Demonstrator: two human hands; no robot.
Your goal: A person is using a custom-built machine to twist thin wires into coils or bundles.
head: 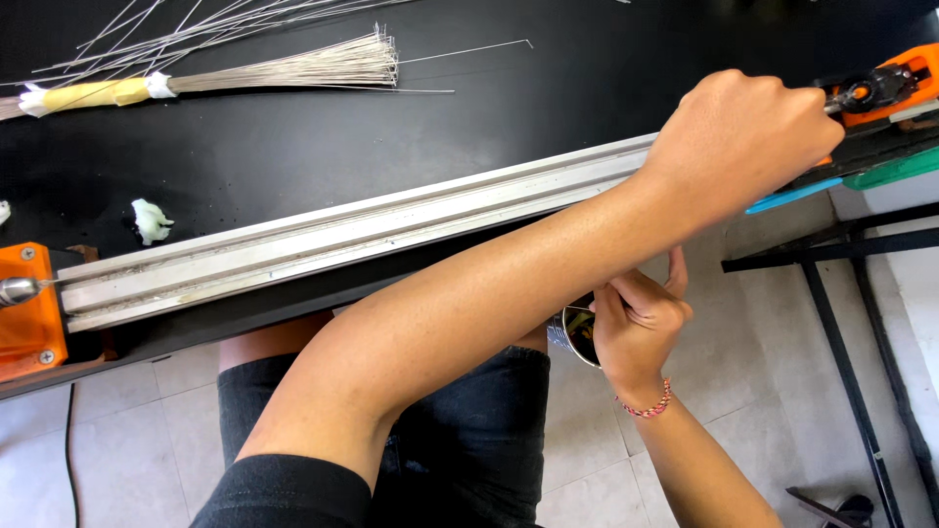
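Where pale floor tiles (773,332) show, a black table (548,88) — wire-strewn.

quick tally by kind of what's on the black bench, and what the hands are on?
Aluminium rail: 1
Orange end blocks: 2
Taped wire bundle: 1
Loose wire pile: 1
White wads: 1 whole, another cut off at the frame's edge
Metal cup, in right hand: 1
Left hand on the far block.
Total: 7
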